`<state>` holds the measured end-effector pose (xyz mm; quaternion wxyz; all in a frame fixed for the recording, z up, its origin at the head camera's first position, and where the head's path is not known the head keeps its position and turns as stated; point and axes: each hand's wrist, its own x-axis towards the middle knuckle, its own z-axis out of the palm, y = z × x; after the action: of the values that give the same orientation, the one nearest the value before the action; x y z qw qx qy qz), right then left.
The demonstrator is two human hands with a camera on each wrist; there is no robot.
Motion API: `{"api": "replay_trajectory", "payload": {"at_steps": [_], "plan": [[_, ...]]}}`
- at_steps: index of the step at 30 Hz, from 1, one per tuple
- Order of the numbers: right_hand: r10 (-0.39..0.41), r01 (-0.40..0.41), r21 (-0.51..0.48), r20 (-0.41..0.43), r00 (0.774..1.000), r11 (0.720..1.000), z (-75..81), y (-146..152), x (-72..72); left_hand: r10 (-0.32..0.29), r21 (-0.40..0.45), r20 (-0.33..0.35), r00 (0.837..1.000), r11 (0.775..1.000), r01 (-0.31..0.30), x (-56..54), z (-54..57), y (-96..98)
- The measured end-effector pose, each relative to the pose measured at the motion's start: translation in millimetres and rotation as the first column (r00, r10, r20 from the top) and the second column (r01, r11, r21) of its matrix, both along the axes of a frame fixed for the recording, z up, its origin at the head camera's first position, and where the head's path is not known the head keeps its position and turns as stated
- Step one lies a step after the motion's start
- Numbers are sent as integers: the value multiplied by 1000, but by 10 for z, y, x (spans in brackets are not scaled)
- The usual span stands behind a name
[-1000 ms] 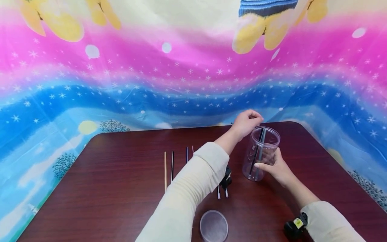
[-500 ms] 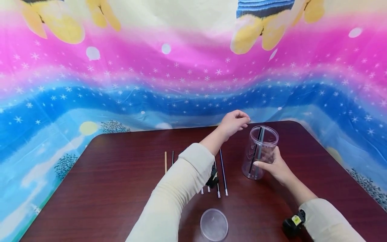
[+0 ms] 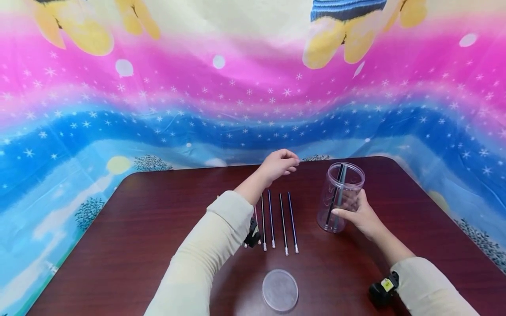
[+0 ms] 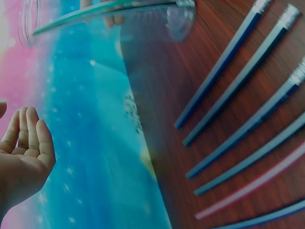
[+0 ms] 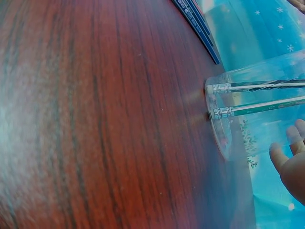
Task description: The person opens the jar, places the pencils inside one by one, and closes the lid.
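My right hand [image 3: 363, 220] grips the side of a clear plastic jar [image 3: 351, 197], which stands open-topped on the table. Inside it lean two pencils, one black [image 3: 333, 205] and one greenish [image 3: 343, 176]. In the right wrist view, their metal-banded eraser ends [image 5: 221, 113] rest at the jar's base. My left hand [image 3: 279, 166] hovers over the back of the table, left of the jar, with nothing in it; its fingers look loosely bent in the left wrist view. Below it lies a row of pencils, including a dark blue one [image 3: 293, 222] and a pink one [image 4: 252, 182]. The left sleeve hides part of the row.
A round translucent lid [image 3: 280, 290] lies near the front of the dark wooden table [image 3: 99, 245]. A patterned cloth [image 3: 237, 101] hangs close behind the table's back edge. Black wrist cameras sit at both sleeves, the right one [image 3: 382, 290] low over the table.
My left hand has moved left, away from the jar's rim to above the pencil row, uncovering the pencils on its right. The right hand and jar have stayed nearly still.
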<state>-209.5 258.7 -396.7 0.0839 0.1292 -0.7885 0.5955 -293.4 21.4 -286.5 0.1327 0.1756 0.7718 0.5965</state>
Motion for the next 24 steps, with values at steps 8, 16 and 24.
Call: {"api": "replay_trajectory", "payload": {"at_steps": [8,16,24], "plan": [[3,-3,-4,4,1000,1000,7,-7,2,41,-56,61,997,998,-38,-60,-171,-383],[1,-1,-2,-5,1000,1000,11,-8,7,112,-102,89,990,989,-103,-85,-354,-728],[4,-4,3,-2,1000,1000,20,-16,2,183,-125,114,976,978,-169,-69,-520,-1043]]}}
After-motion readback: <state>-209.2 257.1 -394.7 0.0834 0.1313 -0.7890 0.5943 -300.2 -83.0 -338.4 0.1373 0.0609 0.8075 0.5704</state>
